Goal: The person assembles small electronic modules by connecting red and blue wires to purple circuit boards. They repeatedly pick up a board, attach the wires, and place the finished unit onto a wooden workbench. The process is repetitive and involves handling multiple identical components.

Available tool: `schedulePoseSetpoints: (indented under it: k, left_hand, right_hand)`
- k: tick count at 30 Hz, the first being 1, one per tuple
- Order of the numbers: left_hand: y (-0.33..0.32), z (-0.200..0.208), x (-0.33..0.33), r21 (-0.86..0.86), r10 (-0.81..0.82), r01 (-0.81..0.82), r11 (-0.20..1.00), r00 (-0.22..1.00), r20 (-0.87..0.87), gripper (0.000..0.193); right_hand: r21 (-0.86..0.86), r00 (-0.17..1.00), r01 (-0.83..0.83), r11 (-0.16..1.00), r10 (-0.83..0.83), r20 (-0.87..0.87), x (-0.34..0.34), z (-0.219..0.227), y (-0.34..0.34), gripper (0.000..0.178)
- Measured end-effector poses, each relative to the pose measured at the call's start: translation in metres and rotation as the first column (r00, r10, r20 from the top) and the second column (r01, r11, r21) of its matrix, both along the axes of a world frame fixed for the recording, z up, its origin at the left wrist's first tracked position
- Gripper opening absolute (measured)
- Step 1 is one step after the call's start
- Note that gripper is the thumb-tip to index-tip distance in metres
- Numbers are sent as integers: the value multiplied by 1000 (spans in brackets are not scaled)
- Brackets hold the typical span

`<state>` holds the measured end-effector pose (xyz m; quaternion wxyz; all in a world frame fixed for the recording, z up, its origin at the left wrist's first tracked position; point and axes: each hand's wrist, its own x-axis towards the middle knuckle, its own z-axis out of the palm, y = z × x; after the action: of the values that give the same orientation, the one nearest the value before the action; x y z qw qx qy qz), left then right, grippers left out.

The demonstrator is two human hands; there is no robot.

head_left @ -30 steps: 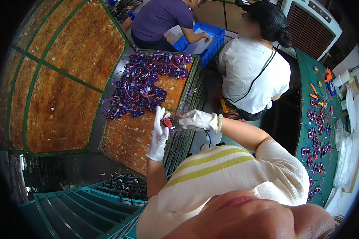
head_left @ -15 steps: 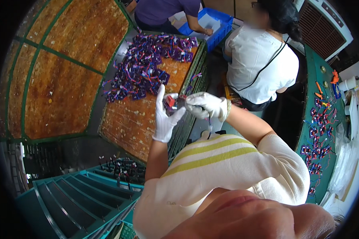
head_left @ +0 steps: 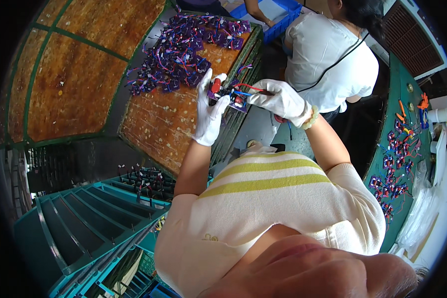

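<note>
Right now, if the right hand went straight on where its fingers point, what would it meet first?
The right hand would probably meet the small purple circuit board first, held in the left hand; the exact gap is unclear from this view.

The left hand (head_left: 209, 115) covers part of the purple circuit board (head_left: 240, 106); the right hand (head_left: 285, 103) hides one end of the red wire (head_left: 250, 87). The top edge crops the blue crate (head_left: 282, 30) and the white-shirted co-worker (head_left: 328, 59).
</note>
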<state>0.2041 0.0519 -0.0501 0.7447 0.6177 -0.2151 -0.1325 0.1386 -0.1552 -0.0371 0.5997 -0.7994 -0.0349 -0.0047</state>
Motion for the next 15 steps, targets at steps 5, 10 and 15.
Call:
schedulePoseSetpoints:
  k: [5,10,15]
  left_hand:
    - [-14,-1,-11,-97,-78,86,992,994,81,79]
    - [-35,17,-42,-25,-113,116,993,991,76,86]
    - [-55,-16,-74,-464,-328,133,876,869,-371,53]
  right_hand:
    - [470,945,-16,882,167,-282,-30,11,-16,16]
    - [433,999,-46,900,49,5,-67,19,-11,13]
    - [127,910,-28,992,-27,414,-93,0,-7,16]
